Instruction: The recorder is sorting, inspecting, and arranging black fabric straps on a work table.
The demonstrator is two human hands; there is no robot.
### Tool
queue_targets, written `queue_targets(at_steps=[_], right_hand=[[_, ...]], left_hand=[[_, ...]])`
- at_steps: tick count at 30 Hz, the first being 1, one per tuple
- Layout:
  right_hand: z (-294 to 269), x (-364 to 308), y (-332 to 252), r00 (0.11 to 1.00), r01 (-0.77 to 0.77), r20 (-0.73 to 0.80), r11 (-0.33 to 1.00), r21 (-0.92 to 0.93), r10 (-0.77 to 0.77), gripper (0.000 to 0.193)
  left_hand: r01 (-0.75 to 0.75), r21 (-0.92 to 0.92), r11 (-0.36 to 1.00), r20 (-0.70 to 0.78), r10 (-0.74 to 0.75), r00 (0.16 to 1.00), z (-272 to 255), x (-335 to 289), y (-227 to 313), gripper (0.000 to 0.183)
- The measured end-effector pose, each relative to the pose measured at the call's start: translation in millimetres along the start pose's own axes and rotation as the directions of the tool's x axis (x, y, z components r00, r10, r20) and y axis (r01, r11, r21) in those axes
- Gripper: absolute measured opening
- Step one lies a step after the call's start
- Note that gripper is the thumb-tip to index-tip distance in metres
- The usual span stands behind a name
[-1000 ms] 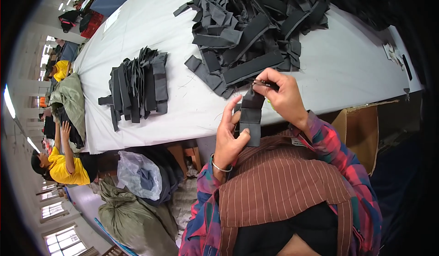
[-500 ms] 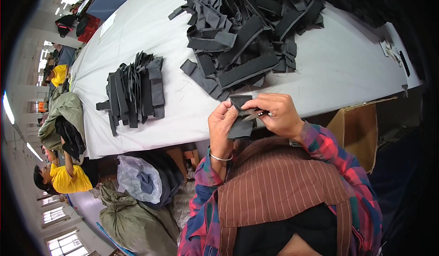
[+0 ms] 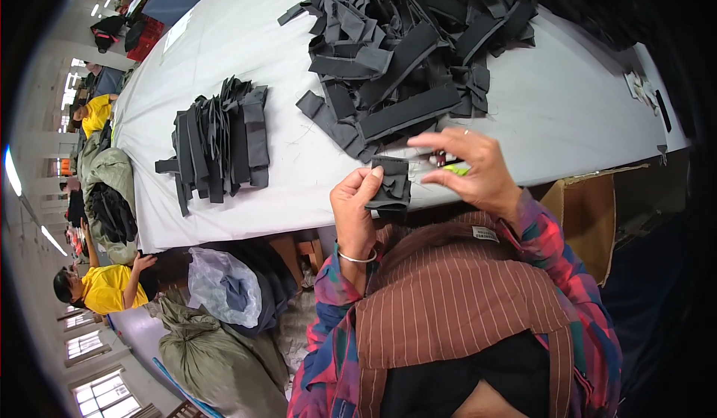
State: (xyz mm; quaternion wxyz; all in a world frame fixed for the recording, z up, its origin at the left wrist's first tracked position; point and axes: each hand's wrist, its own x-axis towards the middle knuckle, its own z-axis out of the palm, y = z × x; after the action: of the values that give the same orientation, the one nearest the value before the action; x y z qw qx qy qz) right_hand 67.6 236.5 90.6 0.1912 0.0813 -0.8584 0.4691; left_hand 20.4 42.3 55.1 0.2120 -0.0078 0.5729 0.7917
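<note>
A folded dark grey fabric piece (image 3: 393,181) is pinched in my left hand (image 3: 354,203), the thumb lying on top of it, at the table's near edge. Just right of it, my right hand (image 3: 482,170) has thumb and index finger spread apart, off the fabric. Small thread snips (image 3: 452,169) with a yellow-green part sit inside that hand, held by the other fingers; their blades are mostly hidden. Beyond my hands lies a big heap of dark grey fabric strips (image 3: 409,116). A smaller, neater stack of strips (image 3: 237,145) rests to the left.
The white-covered table (image 3: 299,201) spreads out before me. An open cardboard box (image 3: 579,220) stands below its edge on the right. At lower left are a clear plastic bag (image 3: 224,284) and a green sack (image 3: 213,351). A person in yellow (image 3: 112,289) works farther left.
My right hand has come away from the fabric to the right, its thumb and index finger opening. The fabric now lies flatter in my left hand. The person in yellow has shifted their arms.
</note>
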Motion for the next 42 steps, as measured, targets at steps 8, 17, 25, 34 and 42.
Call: queue_targets(at_steps=[8,17,25,34,42], right_hand=[[-8,0,9,0.980,0.186,0.005,0.915,-0.359,-0.198,0.022],[-3,-1,7,0.965,0.249,0.035,0.871,-0.423,-0.259,0.016],[0,-3,6,0.928,0.343,0.052,0.796,-0.499,-0.368,0.015],[5,-2,1,0.994,0.037,-0.101,0.997,0.074,-0.029,0.023],[25,-13,0,0.975,-0.218,0.019,0.938,0.270,0.221,0.007]], left_hand=[[0.044,-0.017,0.999,-0.033,-0.045,0.998,-5,1,1,0.014],[0.089,0.023,0.996,-0.012,-0.089,0.996,-1,-5,5,0.014],[0.099,0.043,0.994,0.012,-0.100,0.995,-3,-6,8,0.015],[0.005,-0.123,0.992,0.059,0.002,0.998,0,-10,15,0.006],[-0.079,-0.191,0.978,0.115,0.102,0.988,-4,-9,11,0.012]])
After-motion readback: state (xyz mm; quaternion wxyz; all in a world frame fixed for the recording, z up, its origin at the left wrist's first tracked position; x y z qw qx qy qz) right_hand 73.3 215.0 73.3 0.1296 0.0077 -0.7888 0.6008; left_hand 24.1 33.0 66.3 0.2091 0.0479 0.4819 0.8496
